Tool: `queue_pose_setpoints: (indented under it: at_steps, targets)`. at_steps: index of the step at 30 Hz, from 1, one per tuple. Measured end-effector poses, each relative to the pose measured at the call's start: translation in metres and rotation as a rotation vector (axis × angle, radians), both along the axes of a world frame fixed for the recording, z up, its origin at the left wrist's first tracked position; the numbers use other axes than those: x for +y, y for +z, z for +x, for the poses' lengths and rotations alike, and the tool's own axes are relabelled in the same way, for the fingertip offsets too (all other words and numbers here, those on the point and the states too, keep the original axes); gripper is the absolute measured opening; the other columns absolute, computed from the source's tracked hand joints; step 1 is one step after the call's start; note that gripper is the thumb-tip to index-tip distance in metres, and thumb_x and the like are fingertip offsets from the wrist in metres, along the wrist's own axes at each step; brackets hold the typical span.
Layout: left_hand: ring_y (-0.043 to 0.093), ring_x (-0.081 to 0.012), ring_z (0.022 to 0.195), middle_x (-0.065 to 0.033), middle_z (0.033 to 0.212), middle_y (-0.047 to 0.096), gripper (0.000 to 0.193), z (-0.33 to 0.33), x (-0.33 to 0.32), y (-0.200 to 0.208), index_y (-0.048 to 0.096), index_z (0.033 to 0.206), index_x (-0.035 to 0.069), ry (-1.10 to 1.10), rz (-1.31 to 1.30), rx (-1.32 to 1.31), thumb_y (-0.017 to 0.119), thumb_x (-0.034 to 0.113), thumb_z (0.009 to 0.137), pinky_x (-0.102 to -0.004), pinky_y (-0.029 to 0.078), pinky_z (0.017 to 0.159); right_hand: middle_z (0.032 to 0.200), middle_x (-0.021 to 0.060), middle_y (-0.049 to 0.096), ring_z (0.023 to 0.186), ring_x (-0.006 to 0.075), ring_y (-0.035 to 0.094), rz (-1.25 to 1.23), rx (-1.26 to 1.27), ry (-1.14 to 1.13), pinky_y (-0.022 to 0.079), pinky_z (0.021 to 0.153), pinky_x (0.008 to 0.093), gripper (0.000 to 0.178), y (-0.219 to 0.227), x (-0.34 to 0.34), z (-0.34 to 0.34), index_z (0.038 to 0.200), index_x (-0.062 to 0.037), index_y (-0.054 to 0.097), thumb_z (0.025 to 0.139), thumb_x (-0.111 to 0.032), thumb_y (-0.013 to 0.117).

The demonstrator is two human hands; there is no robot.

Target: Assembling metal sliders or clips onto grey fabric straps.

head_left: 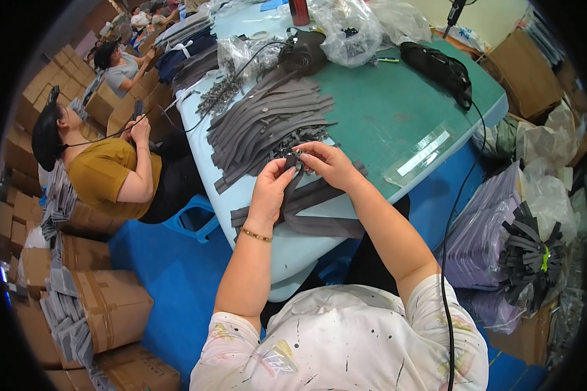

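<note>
On the table [293, 257], at the near side of the pile of grey strips [261, 127], left hand [272, 186] and right hand [332, 166] pinch one dark strip [296, 181], seemingly fitting a small part, so next calls for careful fingertip alignment.

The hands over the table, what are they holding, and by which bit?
A dark grey strip, pinched apparently near one end by the left hand and right hand.

Strips [261, 124] on table [378, 107], cartons [114, 309] left, bundle [531, 257] right
</note>
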State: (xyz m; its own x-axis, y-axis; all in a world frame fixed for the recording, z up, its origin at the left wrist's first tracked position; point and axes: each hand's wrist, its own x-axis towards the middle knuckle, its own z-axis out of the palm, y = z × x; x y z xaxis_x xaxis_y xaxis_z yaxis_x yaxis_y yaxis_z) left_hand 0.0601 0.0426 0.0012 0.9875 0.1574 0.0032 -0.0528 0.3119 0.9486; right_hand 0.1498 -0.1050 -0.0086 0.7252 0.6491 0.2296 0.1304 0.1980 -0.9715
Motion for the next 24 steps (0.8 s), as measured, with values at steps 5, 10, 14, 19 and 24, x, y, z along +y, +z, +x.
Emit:
queue_pose_setpoints:
  at_steps: [5, 10, 14, 19, 24]
  targets:
    - [0.055, -0.0085, 0.089, -0.0034, 0.098, 0.060, 0.020, -0.003, -0.005, 0.008, 0.054, 0.106, 0.000, -0.005, 0.033, -0.034, 0.054, 0.002, 0.086, -0.0210, 0.043, 0.082, 0.084, -0.0023, 0.059, 0.073, 0.0050, 0.050, 0.003, 0.056, 0.024, 0.043, 0.064, 0.0201, 0.023, 0.008, -0.005, -0.004, 0.110, -0.0047, 0.061, 0.089, -0.014, 0.054]
    - [0.055, -0.0086, 0.090, -0.0037, 0.099, 0.060, 0.022, -0.003, -0.007, 0.010, 0.053, 0.107, 0.000, -0.032, 0.006, -0.030, 0.052, -0.001, 0.086, -0.0217, 0.043, 0.083, 0.086, -0.0017, 0.059, 0.074, 0.0053, 0.051, 0.084, 0.094, 0.061, 0.043, 0.066, 0.0205, 0.023, 0.008, -0.006, -0.004, 0.108, -0.0043, 0.061, 0.088, -0.015, 0.056]
    - [0.055, -0.0086, 0.090, -0.0033, 0.098, 0.060, 0.020, -0.002, -0.007, 0.007, 0.055, 0.106, 0.000, -0.018, 0.000, -0.025, 0.055, 0.002, 0.086, -0.0214, 0.043, 0.082, 0.089, -0.0016, 0.060, 0.075, 0.0054, 0.050, 0.127, 0.075, 0.026, 0.042, 0.067, 0.0205, 0.023, 0.001, -0.003, -0.003, 0.106, -0.0043, 0.062, 0.086, -0.014, 0.059]
    - [0.056, -0.0074, 0.085, -0.0023, 0.094, 0.061, 0.017, -0.003, -0.006, 0.006, 0.059, 0.101, 0.000, 0.005, 0.012, -0.014, 0.059, 0.006, 0.085, -0.0205, 0.044, 0.078, 0.091, -0.0017, 0.061, 0.076, 0.0053, 0.050, 0.075, 0.022, -0.024, 0.041, 0.064, 0.0203, 0.020, 0.007, -0.008, -0.004, 0.102, -0.0056, 0.065, 0.085, -0.015, 0.060]
    - [0.056, -0.0071, 0.081, -0.0020, 0.090, 0.062, 0.018, -0.004, -0.008, 0.009, 0.061, 0.101, 0.000, 0.014, 0.001, 0.048, 0.059, 0.007, 0.085, -0.0193, 0.044, 0.074, 0.088, -0.0028, 0.061, 0.076, 0.0041, 0.049, 0.019, 0.011, -0.025, 0.039, 0.062, 0.0197, 0.023, 0.010, -0.010, -0.006, 0.107, -0.0081, 0.065, 0.087, -0.017, 0.058]
